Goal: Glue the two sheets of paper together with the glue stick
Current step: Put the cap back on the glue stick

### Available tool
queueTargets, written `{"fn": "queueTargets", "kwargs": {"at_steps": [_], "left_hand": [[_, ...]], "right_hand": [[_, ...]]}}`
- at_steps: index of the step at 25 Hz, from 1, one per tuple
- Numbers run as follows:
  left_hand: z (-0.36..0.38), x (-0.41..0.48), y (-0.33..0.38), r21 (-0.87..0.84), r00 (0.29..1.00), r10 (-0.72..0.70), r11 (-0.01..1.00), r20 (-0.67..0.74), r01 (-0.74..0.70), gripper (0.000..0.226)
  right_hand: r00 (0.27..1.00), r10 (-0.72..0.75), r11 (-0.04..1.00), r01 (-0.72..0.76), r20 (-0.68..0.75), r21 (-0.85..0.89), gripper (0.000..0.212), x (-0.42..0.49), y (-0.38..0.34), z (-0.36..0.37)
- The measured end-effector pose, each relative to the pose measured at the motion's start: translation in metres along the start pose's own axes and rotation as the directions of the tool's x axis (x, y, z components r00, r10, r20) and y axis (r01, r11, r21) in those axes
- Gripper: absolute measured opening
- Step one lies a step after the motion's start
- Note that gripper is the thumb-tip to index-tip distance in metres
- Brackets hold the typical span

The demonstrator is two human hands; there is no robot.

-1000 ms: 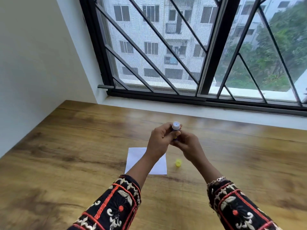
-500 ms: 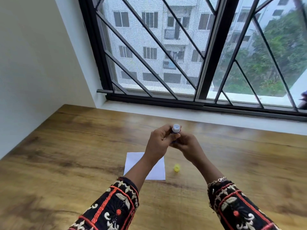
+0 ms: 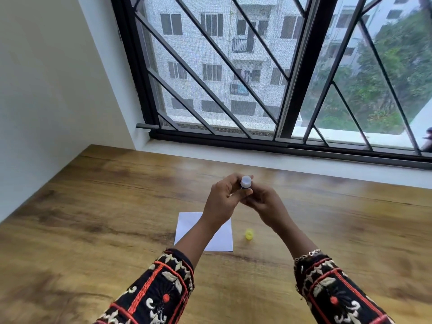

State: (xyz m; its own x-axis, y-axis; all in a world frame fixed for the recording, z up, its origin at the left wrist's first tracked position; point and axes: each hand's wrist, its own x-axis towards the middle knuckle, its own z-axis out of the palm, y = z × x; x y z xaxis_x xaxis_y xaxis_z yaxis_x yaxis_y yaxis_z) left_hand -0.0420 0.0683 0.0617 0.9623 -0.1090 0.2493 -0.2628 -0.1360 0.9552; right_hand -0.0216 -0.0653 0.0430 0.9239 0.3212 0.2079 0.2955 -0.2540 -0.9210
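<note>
An uncapped glue stick (image 3: 246, 181) stands upright between both hands, its pale round top showing above the fingers. My left hand (image 3: 225, 202) wraps the upper part of the stick. My right hand (image 3: 265, 206) pinches its lower end, which is hidden by the fingers. Below the hands a white sheet of paper (image 3: 218, 239) lies flat on the wooden table (image 3: 93, 218), partly covered by my left forearm. Only one sheet is distinguishable. A small yellow cap (image 3: 249, 234) rests on the table just right of the paper.
A white wall runs along the table's left side. A white sill (image 3: 304, 163) and a black barred window (image 3: 292, 78) close off the far edge. Patterned sleeves cover both forearms at the bottom of the view.
The view has tilted up a little, so hands, paper and cap sit lower in the frame. The grip of both hands on the glue stick looks unchanged.
</note>
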Motion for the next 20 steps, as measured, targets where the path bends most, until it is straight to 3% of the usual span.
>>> {"fn": "queueTargets", "kwargs": {"at_steps": [8, 14, 20], "left_hand": [[0.0033, -0.0033, -0.0043, -0.057, 0.999, -0.031, 0.998, -0.025, 0.03, 0.015], [-0.0022, -0.0019, -0.0019, -0.046, 1.0, -0.029, 0.998, 0.01, 0.03, 0.02], [0.002, -0.0069, -0.0055, -0.07, 0.998, -0.038, 0.997, -0.042, 0.035, 0.017]], "right_hand": [[0.993, 0.007, 0.993, -0.02, -0.115, -0.114, 0.025, -0.0012, 0.0031, 0.0069], [1.0, 0.018, 0.999, -0.018, 0.007, -0.044, 0.018, -0.0008, 0.0073, 0.0004], [0.996, 0.014, 0.995, -0.023, -0.085, -0.1, 0.018, -0.0037, 0.0075, 0.0057]]}}
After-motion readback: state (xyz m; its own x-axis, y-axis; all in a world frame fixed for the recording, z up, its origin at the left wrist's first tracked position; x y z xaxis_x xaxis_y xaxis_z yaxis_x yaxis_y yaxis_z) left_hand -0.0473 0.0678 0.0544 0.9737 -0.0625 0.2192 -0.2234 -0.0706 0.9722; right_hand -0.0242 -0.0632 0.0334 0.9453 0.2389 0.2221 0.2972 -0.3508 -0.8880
